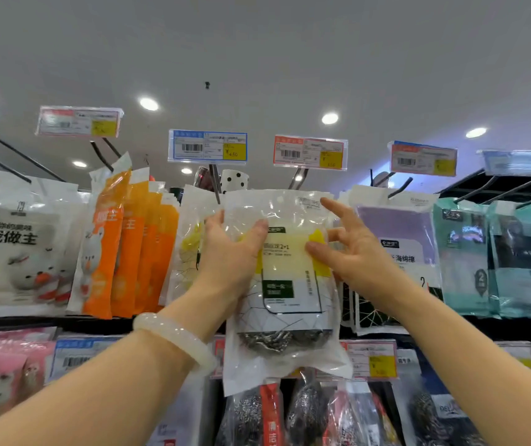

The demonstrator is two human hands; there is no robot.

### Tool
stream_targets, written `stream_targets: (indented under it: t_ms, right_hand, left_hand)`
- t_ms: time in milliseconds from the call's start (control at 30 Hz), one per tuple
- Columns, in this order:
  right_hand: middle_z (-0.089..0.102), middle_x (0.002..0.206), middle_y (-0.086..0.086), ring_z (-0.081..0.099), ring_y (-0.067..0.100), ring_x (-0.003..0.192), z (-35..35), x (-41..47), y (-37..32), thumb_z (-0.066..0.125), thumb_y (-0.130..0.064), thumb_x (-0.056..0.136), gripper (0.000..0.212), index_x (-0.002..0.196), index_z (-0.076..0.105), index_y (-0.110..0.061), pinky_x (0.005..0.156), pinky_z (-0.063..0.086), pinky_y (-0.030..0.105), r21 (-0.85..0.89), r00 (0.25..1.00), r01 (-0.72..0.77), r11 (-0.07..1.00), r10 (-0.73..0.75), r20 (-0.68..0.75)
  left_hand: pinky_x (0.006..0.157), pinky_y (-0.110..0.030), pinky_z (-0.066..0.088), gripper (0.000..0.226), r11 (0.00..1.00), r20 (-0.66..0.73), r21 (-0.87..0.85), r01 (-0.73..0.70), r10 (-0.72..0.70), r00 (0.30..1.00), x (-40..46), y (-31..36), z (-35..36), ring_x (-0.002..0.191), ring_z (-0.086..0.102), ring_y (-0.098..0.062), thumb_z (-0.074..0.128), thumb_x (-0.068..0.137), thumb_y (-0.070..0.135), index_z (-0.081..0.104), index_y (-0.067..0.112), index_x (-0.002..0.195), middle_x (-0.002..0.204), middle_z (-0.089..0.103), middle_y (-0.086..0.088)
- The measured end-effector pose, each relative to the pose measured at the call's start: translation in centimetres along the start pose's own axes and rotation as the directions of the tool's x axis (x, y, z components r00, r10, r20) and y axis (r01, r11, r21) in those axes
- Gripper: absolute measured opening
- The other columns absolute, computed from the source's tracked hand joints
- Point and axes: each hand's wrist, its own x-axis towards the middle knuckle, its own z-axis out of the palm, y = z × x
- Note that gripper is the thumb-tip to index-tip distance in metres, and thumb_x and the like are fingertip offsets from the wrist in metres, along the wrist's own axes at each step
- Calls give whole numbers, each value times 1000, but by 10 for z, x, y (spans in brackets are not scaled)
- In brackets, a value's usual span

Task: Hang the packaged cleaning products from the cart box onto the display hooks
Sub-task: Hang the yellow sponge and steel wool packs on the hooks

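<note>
Bare forearms reach up; left hand [232,249] grips the clear scrubber packet [285,284] by its left edge, right hand [351,249] spread open, perhaps brushing it, below an orange-tagged hook [298,178].

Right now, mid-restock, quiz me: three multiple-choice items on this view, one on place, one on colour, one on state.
1. The held clear package sits:
A. in front of the top hook row
B. in a cart box
C. on the floor

2. The frame of the price tag above the left hand is:
A. green
B. blue
C. black

3. The right hand is:
A. clenched in a fist
B. fingers spread, thumb on the package
C. out of view

Answers: 1 A, it is raised before the hanging packs. 2 B, blue border. 3 B, fingers are splayed.
</note>
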Motion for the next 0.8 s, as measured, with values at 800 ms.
stream_targets:
  t_ms: [800]
  right_hand:
    - [41,127,-7,54,3,87,-33,50,16,59,-20,90,62,144,30,-32,57,48,15,-92,979,-91,992,72,-192]
  left_hand:
    - [108,-40,36,87,848,273,485,-212,83,958,57,2,26,128,44,-30,75,76,10,26,27,146,149,32,-11]
